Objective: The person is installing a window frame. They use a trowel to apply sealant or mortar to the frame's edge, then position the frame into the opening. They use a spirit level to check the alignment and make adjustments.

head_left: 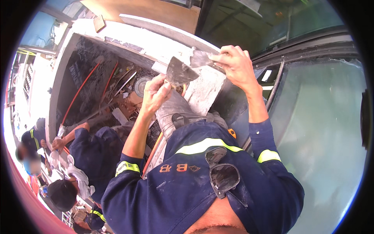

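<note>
My left hand [156, 93] is closed round the handle of a putty knife [180, 72], whose wide, dark, grey-smeared blade points up and to the right. In my right hand [238, 67] is a second putty knife [200, 59], its blade blurred and pointing left toward the first one. The two blades are close together; whether they touch I cannot tell. Just beyond them runs a white, plaster-covered ledge [159, 43]. Below the right blade is a rough whitish slab [205, 87], close to my legs.
A large glass pane [315, 128] in a dark frame stands at my right. To the left, a recess holds orange-red conduits [82, 87] and rubble [121, 116]. A co-worker in a black cap [62, 195] bends nearby, with other people behind. Sunglasses [224, 177] hang on my shirt.
</note>
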A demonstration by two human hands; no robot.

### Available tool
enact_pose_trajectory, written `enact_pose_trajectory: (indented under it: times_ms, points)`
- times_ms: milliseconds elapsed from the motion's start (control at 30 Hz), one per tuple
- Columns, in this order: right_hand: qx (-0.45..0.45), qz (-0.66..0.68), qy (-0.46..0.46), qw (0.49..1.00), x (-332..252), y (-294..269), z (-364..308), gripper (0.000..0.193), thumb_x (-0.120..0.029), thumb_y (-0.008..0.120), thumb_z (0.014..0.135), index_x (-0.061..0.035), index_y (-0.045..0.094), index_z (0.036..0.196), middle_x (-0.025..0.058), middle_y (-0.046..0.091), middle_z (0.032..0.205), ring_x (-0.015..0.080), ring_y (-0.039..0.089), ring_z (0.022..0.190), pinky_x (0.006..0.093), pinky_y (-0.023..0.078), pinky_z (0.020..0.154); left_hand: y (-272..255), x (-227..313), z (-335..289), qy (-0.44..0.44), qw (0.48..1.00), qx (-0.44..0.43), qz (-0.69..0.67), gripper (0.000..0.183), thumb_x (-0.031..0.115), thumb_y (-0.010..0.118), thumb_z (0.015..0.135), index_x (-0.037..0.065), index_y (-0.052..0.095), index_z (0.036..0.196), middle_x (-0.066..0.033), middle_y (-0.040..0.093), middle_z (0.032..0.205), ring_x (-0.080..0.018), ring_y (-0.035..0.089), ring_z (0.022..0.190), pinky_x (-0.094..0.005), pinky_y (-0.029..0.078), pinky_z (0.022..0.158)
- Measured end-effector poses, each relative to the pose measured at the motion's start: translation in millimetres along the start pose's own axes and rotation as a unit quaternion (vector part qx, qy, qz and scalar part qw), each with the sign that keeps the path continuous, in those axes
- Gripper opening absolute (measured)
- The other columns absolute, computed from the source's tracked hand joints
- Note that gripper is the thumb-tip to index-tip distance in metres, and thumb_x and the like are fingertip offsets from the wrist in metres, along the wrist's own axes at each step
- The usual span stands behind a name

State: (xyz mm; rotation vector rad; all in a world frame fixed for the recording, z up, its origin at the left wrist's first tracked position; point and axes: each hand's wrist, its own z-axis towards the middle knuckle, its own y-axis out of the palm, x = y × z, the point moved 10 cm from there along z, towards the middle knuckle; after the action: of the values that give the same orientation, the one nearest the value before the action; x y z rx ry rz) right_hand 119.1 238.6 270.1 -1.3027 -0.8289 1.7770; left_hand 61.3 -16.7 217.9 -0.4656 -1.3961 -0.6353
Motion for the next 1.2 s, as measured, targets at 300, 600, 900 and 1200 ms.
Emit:
enact_pose_trajectory:
  times_ms: [300,600,900,1200]
  points:
    - [0.204,0.029,0.17,0.964,17.2,-19.5,-39.8,0.032,-0.014,0.083,0.093,-0.0167,0.082,0.125,0.0063,0.073,0.113,0.0221,0.07,0.105,0.0347,0.057,0.091,-12.2,-51.1,46.9,-0.1,0.983,0.121,0.091,0.023,0.027,0.063,0.112,0.006,0.066,0.104,0.0056,0.054,0.071,-0.0007,0.046,0.062,-0.0196,0.036,0.054]
    - [0.252,-0.042,0.222,0.941,23.2,-13.8,-83.5,0.029,-0.016,0.085,0.09,-0.0163,0.083,0.12,0.0055,0.074,0.109,0.0244,0.071,0.101,0.0363,0.058,0.085,63.1,-56.2,67.2,-0.111,0.969,0.037,0.217,0.03,0.028,0.063,0.108,0.0,0.066,0.098,-0.011,0.059,0.064,-0.0195,0.062,0.061,-0.0388,0.049,0.061]
    - [0.315,-0.013,0.295,0.902,82.8,-18.8,-145.8,0.03,-0.023,0.082,0.096,-0.0174,0.081,0.125,0.0084,0.073,0.112,0.0267,0.073,0.103,0.0373,0.059,0.087,126.5,-113.9,47.1,-0.102,0.903,-0.121,0.399,0.036,0.043,0.063,0.103,0.008,0.072,0.1,-0.0213,0.073,0.078,-0.0401,0.075,0.075,-0.0511,0.058,0.073]
    - [0.185,0.063,0.518,0.833,217.9,76.3,-268.3,0.041,-0.034,0.076,0.101,-0.0164,0.073,0.138,0.0119,0.073,0.124,0.0329,0.071,0.115,0.0433,0.055,0.099,-81.4,-256.5,110.0,-0.262,0.865,0.267,0.335,0.057,0.051,0.063,0.103,-0.003,0.074,0.115,-0.0207,0.075,0.101,-0.0304,0.071,0.091,-0.045,0.055,0.089]
